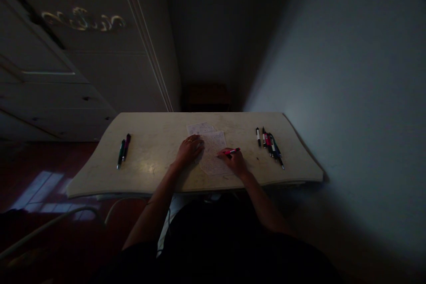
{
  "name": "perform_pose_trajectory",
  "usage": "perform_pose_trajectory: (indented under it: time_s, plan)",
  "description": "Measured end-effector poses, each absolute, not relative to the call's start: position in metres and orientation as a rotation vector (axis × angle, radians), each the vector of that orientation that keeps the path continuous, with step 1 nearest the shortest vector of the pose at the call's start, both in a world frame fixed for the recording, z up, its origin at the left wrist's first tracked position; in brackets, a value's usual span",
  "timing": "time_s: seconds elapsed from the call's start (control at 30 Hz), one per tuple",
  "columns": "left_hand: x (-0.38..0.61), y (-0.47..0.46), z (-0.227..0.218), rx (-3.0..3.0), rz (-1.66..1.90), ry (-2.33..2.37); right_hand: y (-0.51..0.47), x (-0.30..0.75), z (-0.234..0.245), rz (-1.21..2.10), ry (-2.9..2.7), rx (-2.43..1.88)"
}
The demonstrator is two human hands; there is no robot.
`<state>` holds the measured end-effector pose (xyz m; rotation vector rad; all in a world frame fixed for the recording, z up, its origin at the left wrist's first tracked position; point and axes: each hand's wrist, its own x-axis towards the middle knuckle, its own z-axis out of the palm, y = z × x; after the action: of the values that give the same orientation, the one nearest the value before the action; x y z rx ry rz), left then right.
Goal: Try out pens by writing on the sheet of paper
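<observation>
A sheet of paper (213, 155) covered in faint writing or drawing lies at the middle of the table. Behind it, partly overlapped, is a second marked paper (200, 128). My left hand (190, 148) rests flat on the sheet's left edge, its fingers stretched out and a ring showing on one of them. In my right hand (237, 162) is a pink pen (232, 151), gripped between the fingers with its tip at the sheet's right part. The marks on the paper are too small and dim to read.
On the pale table (159, 142), several pens (273, 146) are bunched at the right, beside a white and black pen (258, 136). A green pen (121, 154) and a purple pen (126, 147) lie at the left. A wall (359, 97) borders the right side; a cabinet (123, 71) stands at the left.
</observation>
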<state>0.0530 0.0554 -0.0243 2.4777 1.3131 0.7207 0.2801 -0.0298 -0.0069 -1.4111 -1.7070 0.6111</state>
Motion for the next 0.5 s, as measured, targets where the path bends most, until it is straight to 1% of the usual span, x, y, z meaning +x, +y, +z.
perform_pose_trajectory:
  time_s: [0.17,0.33,0.5]
  plan:
    - [0.0521,0.0568,-0.0255,2.469,0.718,1.303,-0.0286,0.2815,-0.0101,0.616,-1.689,-1.409]
    - [0.0523,0.0577,-0.0255,2.468,0.729,1.305,-0.0273,0.2818,-0.0121,0.551,-1.722,-1.440]
    - [0.0519,0.0578,-0.0253,2.465,0.748,1.292,-0.0279,0.2808,-0.0090,0.622,-1.741,-1.419]
